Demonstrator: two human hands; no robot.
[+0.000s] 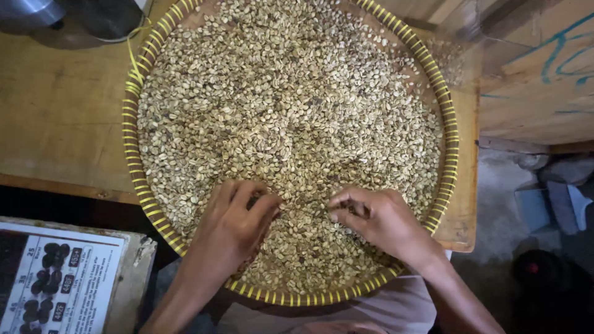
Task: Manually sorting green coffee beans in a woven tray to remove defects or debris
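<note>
A large round woven tray with a yellow-bound rim [132, 117] lies on a wooden table [59, 111] and is covered with pale green coffee beans [278, 99]. My left hand [232, 229] rests on the beans at the near side, fingers curled, fingertips pressed into the beans. My right hand [377, 222] sits just to the right of it, fingers bent and pinched together over the beans. Whether either hand grips any beans is hidden by the fingers.
A metal vessel [37, 12] stands at the table's far left corner. A printed chart showing dark beans [55, 284] lies at the lower left. Wooden boards [538, 74] stand on the right, with a grey floor and dark objects [544, 272] below.
</note>
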